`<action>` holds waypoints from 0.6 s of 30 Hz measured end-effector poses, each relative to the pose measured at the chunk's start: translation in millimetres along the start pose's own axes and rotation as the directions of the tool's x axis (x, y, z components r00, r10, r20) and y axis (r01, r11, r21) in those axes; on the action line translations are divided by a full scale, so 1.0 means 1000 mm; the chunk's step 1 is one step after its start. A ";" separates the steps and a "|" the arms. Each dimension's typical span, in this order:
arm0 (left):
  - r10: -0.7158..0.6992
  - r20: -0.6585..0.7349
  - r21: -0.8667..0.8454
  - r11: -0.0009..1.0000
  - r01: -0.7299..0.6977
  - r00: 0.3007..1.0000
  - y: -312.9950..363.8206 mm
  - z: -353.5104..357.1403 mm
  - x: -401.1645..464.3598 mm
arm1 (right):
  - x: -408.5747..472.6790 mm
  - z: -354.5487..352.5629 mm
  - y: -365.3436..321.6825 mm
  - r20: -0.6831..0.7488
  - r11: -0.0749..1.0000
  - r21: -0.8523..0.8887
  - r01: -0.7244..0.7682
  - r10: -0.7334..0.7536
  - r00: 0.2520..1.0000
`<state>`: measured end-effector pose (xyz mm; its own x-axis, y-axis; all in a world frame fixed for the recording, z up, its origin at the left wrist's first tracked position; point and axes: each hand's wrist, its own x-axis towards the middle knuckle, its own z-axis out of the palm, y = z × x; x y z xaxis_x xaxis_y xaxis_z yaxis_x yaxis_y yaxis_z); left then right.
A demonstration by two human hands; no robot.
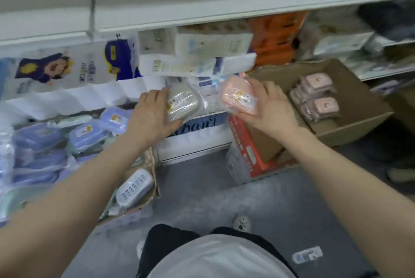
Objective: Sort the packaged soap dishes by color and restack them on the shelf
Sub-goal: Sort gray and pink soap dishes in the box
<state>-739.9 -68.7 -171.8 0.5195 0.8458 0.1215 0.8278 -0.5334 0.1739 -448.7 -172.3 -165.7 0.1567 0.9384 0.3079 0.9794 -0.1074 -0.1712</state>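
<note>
A beige, plastic-wrapped soap dish (183, 104) is held by the left hand (150, 116), the grip closed round its near edge with the thumb beneath and the fingers laid along its left side. It is kept in the air in front of the lower white shelf (193, 143), just above a blue-and-white printed pack (202, 123). A pink, plastic-wrapped soap dish (239, 98) with a round gold sticker is held by the right hand (272, 109), the grip closed on its right end, fingers over the far edge and thumb under the near one. This dish is raised beside the left wall of an open brown cardboard box (350, 129), in which several pale pink packaged soap dishes (318, 95) are stacked in two rows. The two held dishes are near each other but apart. To the left, a heap of lilac-blue packaged soap dishes (87, 134) is seen lying in loose plastic, and a white perforated soap dish (134, 188) is propped at the edge of a lower carton. A red-and-white carton (247, 156) stands below the right hand, on the grey floor (213, 199)
</note>
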 end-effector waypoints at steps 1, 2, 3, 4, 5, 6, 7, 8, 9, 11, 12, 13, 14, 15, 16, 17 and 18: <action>0.029 0.001 -0.014 0.999 -0.029 1.000 0.027 0.007 0.013 | -0.006 -0.010 0.028 -0.004 1.000 -0.014 -0.027 0.026 1.000; 0.062 -0.002 -0.031 0.998 -0.062 0.998 0.054 0.015 0.026 | -0.012 -0.019 0.056 -0.004 0.998 -0.024 -0.055 0.055 0.998; 0.090 -0.001 -0.048 0.995 -0.089 0.996 0.082 0.022 0.039 | -0.019 -0.028 0.085 -0.003 0.996 -0.031 -0.085 0.085 0.996; 0.112 0.000 -0.064 0.992 -0.112 0.994 0.108 0.029 0.049 | -0.024 -0.035 0.112 -0.001 0.993 -0.037 -0.115 0.115 0.993; 0.132 -0.002 -0.078 0.988 -0.131 0.991 0.133 0.036 0.059 | -0.029 -0.040 0.138 0.005 0.989 -0.049 -0.142 0.143 0.990; 0.151 -0.003 -0.091 0.984 -0.151 0.989 0.157 0.043 0.068 | -0.033 -0.046 0.164 0.011 0.984 -0.065 -0.166 0.167 0.986; 0.167 0.002 -0.104 0.981 -0.166 0.986 0.178 0.049 0.075 | -0.035 -0.049 0.186 0.014 0.980 -0.081 -0.181 0.183 0.983; 0.184 0.017 -0.114 0.977 -0.180 0.983 0.196 0.054 0.081 | -0.038 -0.052 0.205 0.013 0.976 -0.095 -0.194 0.196 0.981; 0.199 0.034 -0.119 0.974 -0.194 0.979 0.211 0.059 0.088 | -0.039 -0.053 0.223 0.014 0.972 -0.102 -0.212 0.215 0.977; 0.226 0.067 -0.122 0.969 -0.217 0.972 0.235 0.069 0.101 | -0.040 -0.052 0.253 0.029 0.962 -0.095 -0.254 0.258 0.966; 0.239 0.077 -0.125 0.965 -0.229 0.968 0.244 0.074 0.109 | -0.040 -0.050 0.266 0.038 0.958 -0.088 -0.273 0.277 0.960; 0.250 0.086 -0.128 0.963 -0.239 0.964 0.252 0.078 0.118 | -0.039 -0.047 0.277 0.043 0.954 -0.085 -0.286 0.291 0.956; 0.260 0.094 -0.128 0.961 -0.247 0.961 0.260 0.082 0.127 | -0.037 -0.043 0.289 0.046 0.951 -0.085 -0.297 0.301 0.952; 0.267 0.102 -0.129 0.959 -0.254 0.958 0.267 0.086 0.137 | -0.035 -0.039 0.298 0.051 0.948 -0.089 -0.304 0.309 0.950; 0.276 0.114 -0.131 0.956 -0.261 0.954 0.274 0.091 0.148 | -0.032 -0.035 0.308 0.060 0.944 -0.098 -0.316 0.322 0.945; 0.288 0.130 -0.132 0.953 -0.272 0.949 0.281 0.097 0.157 | -0.030 -0.031 0.316 0.076 0.936 -0.108 -0.336 0.345 0.936; 0.303 0.151 -0.129 0.950 -0.285 0.941 0.288 0.104 0.167 | -0.028 -0.028 0.324 0.091 0.925 -0.118 -0.361 0.372 0.924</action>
<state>-392.5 -79.9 -203.5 0.7717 0.6357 0.0196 0.6107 -0.7492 0.2563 -132.2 -242.4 -203.7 0.4974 0.8569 0.1354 0.8646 -0.4767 -0.1591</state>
